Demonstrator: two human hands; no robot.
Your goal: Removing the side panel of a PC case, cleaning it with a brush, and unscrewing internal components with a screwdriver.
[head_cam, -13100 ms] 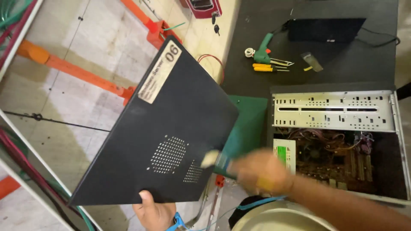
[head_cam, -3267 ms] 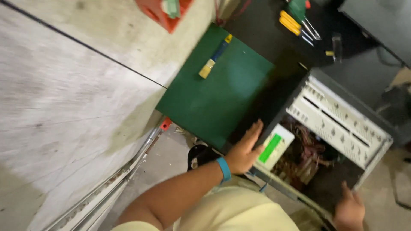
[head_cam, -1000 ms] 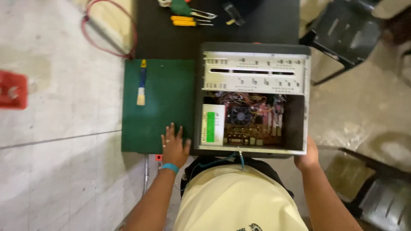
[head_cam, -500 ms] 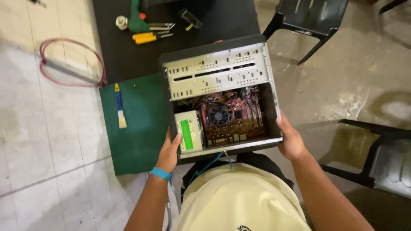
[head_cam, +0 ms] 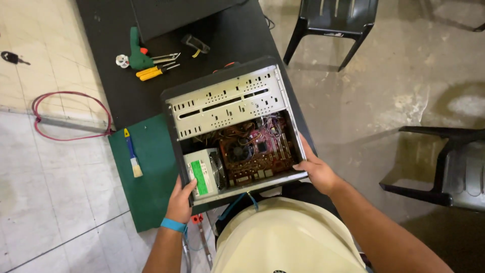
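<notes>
An opened desktop computer case (head_cam: 237, 126) is held at both near corners, lying on its side on the black table (head_cam: 116, 81) with the open side facing up. Inside, a reddish motherboard (head_cam: 255, 151) with a tangle of coloured wires can be seen, and a grey power supply (head_cam: 202, 172) with a green label is tucked into the near-left corner. The perforated metal drive cage (head_cam: 227, 101) fills the far half.

The left hand (head_cam: 180, 202) is wrapped around the near-left corner, fingers curled shut over the edge right by the power supply; a blue wristband (head_cam: 173, 225) is worn on that wrist. The right hand (head_cam: 318, 172) is clamped on the near-right corner, fingers closed over the rim with the thumb outside.

Just left of the case, a green mat (head_cam: 151, 192) is laid out, partly under the case, with a small blue-and-yellow brush (head_cam: 133, 152) resting on it. Further back on the table, a green-handled tool (head_cam: 136, 50), yellow screwdrivers (head_cam: 151, 73) and a small roll of tape (head_cam: 122, 60) are grouped together, well apart from the case. A red cable loop (head_cam: 70, 116) is lying on the tiled floor to the left, and black plastic chairs (head_cam: 333, 20) are parked on the right.
</notes>
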